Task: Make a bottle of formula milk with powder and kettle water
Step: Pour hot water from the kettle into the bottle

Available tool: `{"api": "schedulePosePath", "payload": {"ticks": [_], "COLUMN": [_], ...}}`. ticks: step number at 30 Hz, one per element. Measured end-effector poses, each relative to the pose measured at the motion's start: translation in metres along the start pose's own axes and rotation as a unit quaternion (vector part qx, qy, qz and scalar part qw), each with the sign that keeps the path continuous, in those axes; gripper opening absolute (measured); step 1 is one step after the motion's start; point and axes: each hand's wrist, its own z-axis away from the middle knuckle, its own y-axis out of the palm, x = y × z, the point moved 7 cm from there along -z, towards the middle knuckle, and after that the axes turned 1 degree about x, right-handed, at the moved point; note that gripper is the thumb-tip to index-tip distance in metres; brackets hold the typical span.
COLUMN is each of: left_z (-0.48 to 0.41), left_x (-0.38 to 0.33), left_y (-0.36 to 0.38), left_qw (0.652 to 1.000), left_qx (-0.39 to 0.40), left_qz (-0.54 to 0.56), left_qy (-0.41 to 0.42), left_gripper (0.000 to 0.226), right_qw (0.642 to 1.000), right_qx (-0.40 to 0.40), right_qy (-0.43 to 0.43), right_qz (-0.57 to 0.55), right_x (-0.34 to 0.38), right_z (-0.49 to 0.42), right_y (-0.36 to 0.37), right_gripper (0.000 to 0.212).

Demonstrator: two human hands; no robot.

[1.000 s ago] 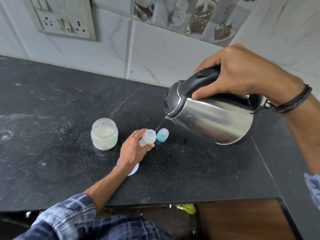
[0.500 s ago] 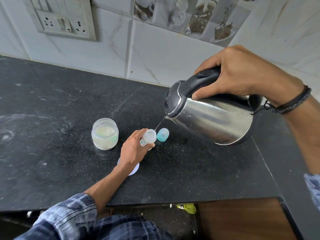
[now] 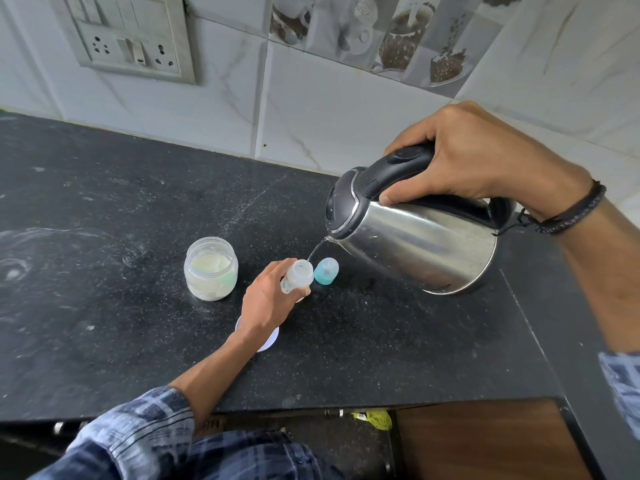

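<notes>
On the black stone counter (image 3: pixel 104 220) below the tiled wall, your left hand (image 3: pixel 266 303) is wrapped round the small bottle (image 3: pixel 299 275), just beside the blue cap (image 3: pixel 326 271) and near the powder jar (image 3: pixel 211 273), while your right hand (image 3: pixel 478 161) is clamped on the tilted kettle's (image 3: pixel 415 251) handle. The stream (image 3: pixel 317 249) is thin and the bottle's mouth narrow, so hold the tilt shallow, aim for the middle, and mind hot splashes on the hand holding it.

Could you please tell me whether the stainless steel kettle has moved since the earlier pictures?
No; the stainless steel kettle keeps its spout above the teal plastic cap.
</notes>
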Motion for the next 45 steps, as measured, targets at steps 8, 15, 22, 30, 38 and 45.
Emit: {"api": "schedulePosePath", "payload": {"ticks": [8,15,22,30,38,45], "left_z": [0.0,0.0,0.0,0.001,0.0,0.001], "left_x": [0.002,0.001,-0.001,-0.001,-0.001,-0.001], "left_y": [0.0,0.0,0.0,-0.001,-0.001,-0.001], "left_qw": [1.0,1.0,1.0,1.0,1.0,1.0], "left_qx": [-0.003,-0.001,0.0,0.005,0.004,0.005], "left_qz": [-0.007,0.002,0.002,0.001,0.008,0.006], "left_qy": [-0.004,0.001,0.006,0.001,0.0,-0.002], "left_gripper": [0.054,0.05,0.049,0.052,0.045,0.044], "right_qw": [0.999,0.986,0.931,0.863,0.771,0.721], "right_qx": [-0.005,-0.08,-0.171,-0.282,-0.415,-0.483], "right_qy": [0.011,0.037,0.089,0.197,0.261,0.287], "right_qz": [-0.039,-0.142,-0.31,-0.37,-0.407,-0.406], "right_x": [-0.018,-0.067,-0.114,-0.154,-0.176,-0.181], "right_z": [0.002,0.017,0.064,0.11,0.138,0.145], "right_y": [0.021,0.051,0.095,0.135,0.164,0.181], "right_gripper": [0.051,0.04,0.037,0.037,0.029,0.029]}}
